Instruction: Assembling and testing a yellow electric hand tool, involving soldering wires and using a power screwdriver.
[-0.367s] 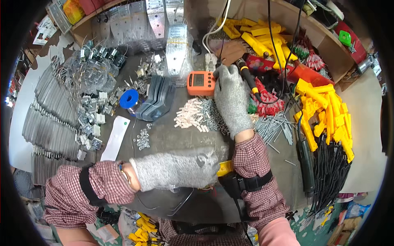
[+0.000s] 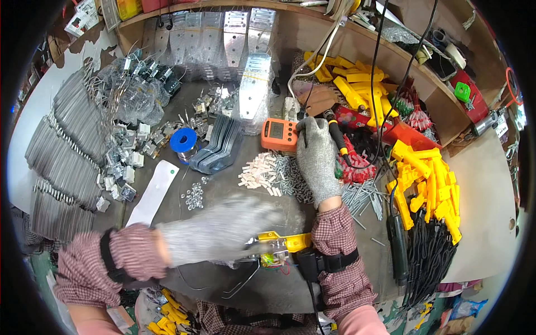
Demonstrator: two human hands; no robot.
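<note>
Tabletop, near edge: open yellow casing, wires uncovered, apparently part-assembled. Whether left hand, blurred at its left end, or right hand, at the orange meter, grips anything cannot be told.

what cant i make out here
Head view, grey-gloved left hand: motion blur hides its grip.
Head view, beneath the grey-gloved right hand: covered by that hand.
Head view, orange boxy device with grey screen: any readout too small.
Head view, yellow plastic housing: contact with left hand lost in blur.
</note>
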